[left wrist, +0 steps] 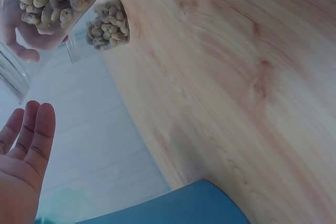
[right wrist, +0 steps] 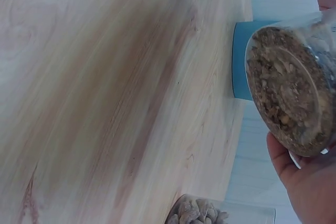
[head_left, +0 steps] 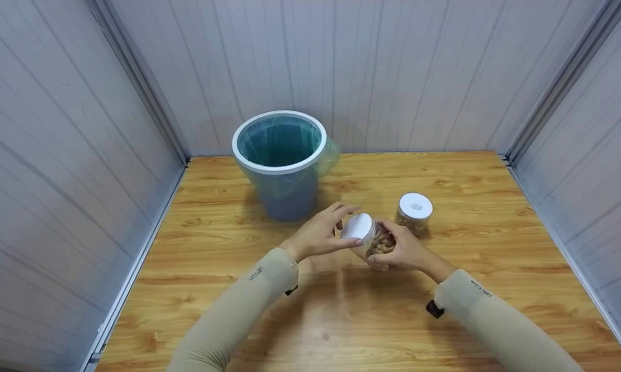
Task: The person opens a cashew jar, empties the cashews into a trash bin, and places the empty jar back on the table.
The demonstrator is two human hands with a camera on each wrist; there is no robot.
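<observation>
A: How far along does the work look?

B: Early, I'd judge. The blue round plastic bin with a white rim and a green liner (head_left: 279, 155) stands at the back of the light wooden table (head_left: 496, 289), and what shows of its inside holds only the liner. The clear plastic jar of cashew nuts with a white screw lid (head_left: 368, 238) is up off the table, tilted with its lid towards the left, just in front of the bin, and the lid sits on it.

A: And the hands?

B: The right hand (head_left: 400, 253) grasps the jar's body from below and behind, fingers wrapped round it. The left hand (head_left: 320, 233) has its fingers straight and relaxed against the lid, thumb under the edge; it touches rather than clenches. The left wrist view shows straight fingers too.

A: So what's left?

B: As I read it, the lid is not yet off, so opening comes first.

A: Count things for me, biggest first.

B: One table, one bin, two jars: the held one and a second clear nut jar with a white lid (head_left: 413, 213), standing upright just beside the right hand, untouched. Two lids, both on.
</observation>
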